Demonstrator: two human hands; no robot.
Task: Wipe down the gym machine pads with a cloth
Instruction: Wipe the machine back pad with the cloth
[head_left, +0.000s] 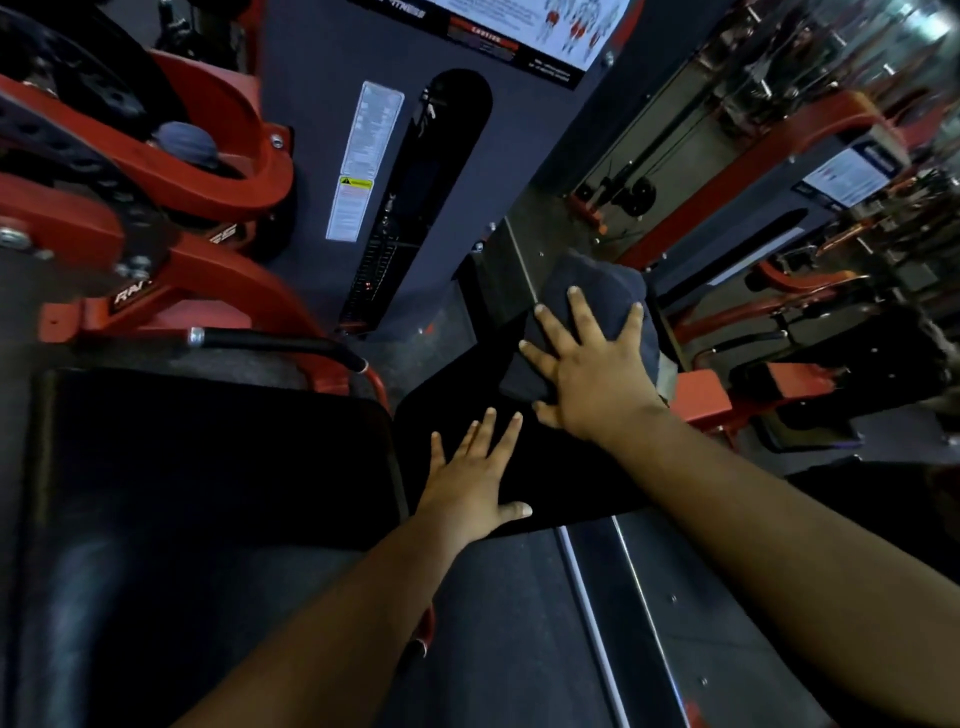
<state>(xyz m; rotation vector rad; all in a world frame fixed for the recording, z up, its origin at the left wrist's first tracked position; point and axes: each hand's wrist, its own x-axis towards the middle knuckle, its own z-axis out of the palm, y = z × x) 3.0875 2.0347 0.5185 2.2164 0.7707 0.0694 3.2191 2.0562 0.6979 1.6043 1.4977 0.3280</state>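
A black angled pad (457, 395) of the gym machine lies in the middle of the view. A folded dark blue cloth (587, 296) rests on its far end. My right hand (587, 369) lies flat on the cloth, fingers spread, pressing it against the pad. My left hand (475, 478) rests flat on the near part of the same pad, fingers apart, with nothing in it. A larger black seat pad (208, 457) sits to the left of the angled pad.
Red machine frame arms (171, 171) and a black-gripped handle (270, 343) stand at the left. A dark grey weight-stack housing (374, 171) with labels rises behind the pads. Metal floor rails (597, 597) run below. More red machines (779, 332) crowd the right side.
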